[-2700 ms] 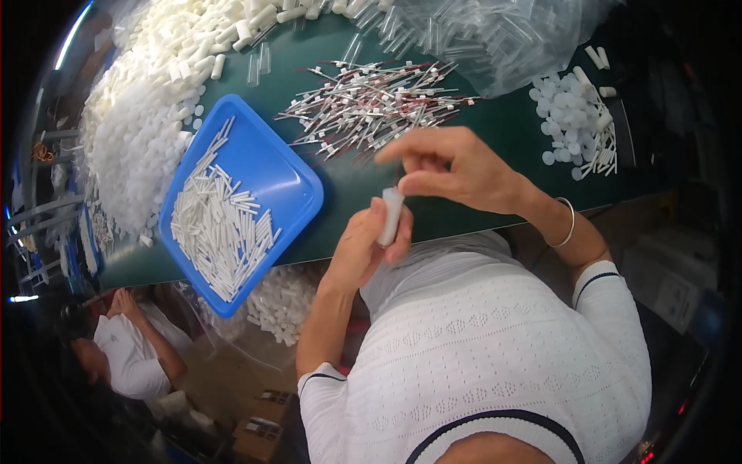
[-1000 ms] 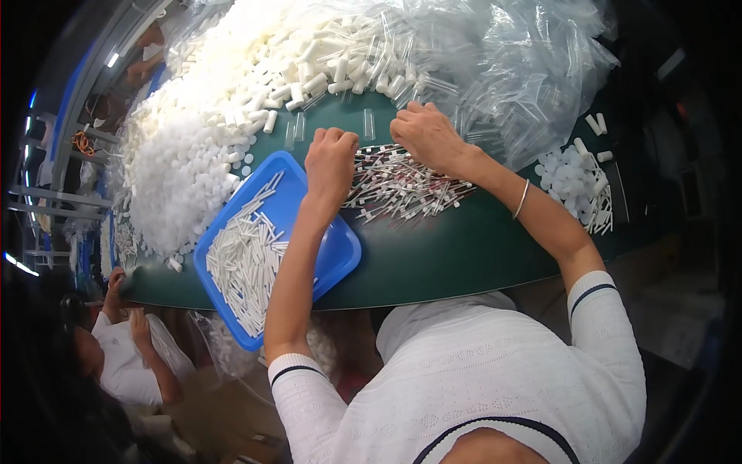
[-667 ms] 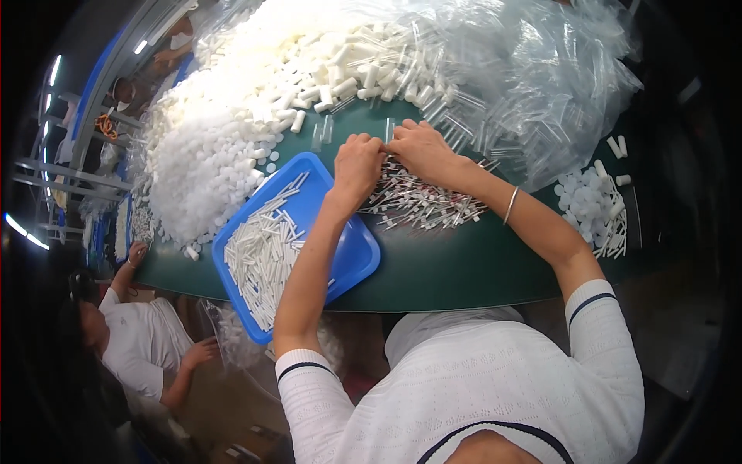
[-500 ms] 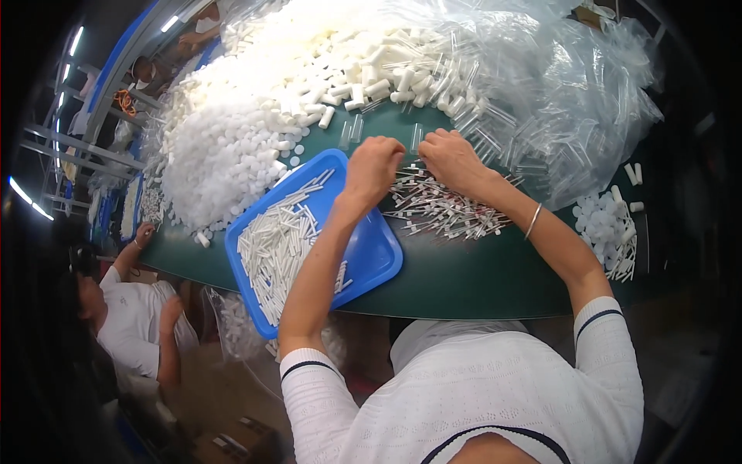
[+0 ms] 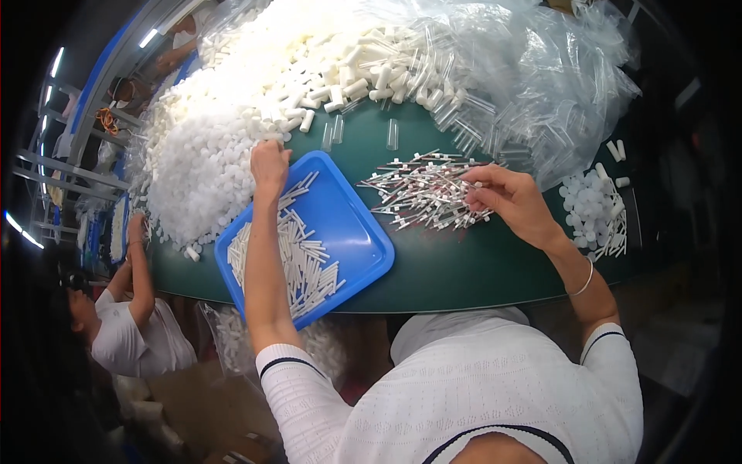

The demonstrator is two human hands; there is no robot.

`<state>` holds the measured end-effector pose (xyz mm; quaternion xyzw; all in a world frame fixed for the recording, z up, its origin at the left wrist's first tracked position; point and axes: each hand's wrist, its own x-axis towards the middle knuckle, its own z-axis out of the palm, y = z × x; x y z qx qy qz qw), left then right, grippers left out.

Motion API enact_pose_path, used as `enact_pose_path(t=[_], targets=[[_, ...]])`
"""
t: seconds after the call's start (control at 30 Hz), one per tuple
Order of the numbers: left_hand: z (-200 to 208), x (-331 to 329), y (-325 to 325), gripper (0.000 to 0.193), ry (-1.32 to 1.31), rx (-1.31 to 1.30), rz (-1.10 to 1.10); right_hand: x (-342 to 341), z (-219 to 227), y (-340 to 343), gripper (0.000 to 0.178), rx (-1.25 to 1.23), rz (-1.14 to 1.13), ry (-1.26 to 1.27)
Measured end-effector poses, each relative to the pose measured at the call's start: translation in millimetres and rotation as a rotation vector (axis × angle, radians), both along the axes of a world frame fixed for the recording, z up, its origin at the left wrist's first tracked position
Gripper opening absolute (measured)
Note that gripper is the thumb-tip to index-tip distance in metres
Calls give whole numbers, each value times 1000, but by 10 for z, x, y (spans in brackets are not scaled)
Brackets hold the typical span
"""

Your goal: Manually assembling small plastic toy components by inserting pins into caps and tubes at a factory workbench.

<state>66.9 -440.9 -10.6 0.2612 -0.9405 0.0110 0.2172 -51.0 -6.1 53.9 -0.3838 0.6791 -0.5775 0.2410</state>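
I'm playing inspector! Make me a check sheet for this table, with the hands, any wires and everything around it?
Surface: dark green table.
Work things: thin white-and-red pieces in a heap; white discs piled at left; blue tray holding short white sticks.
Clutter: white cylinders, clear tubes, plastic bag.
Hands: left hand near the discs, right hand at the heap; grips unclear.
Cables: orange tangle, maybe a cable.
Surroundings: co-worker at left.
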Motion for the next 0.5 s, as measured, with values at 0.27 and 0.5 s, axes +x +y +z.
enact_pose_path(t=[0.27, 0.5], targets=[[562, 479, 2143, 14, 518, 1594, -317, 478, 61, 209, 13, 54, 160, -379], [231, 716, 2806, 33, 658, 2137, -320, 616, -223, 113, 9, -30, 62, 124]])
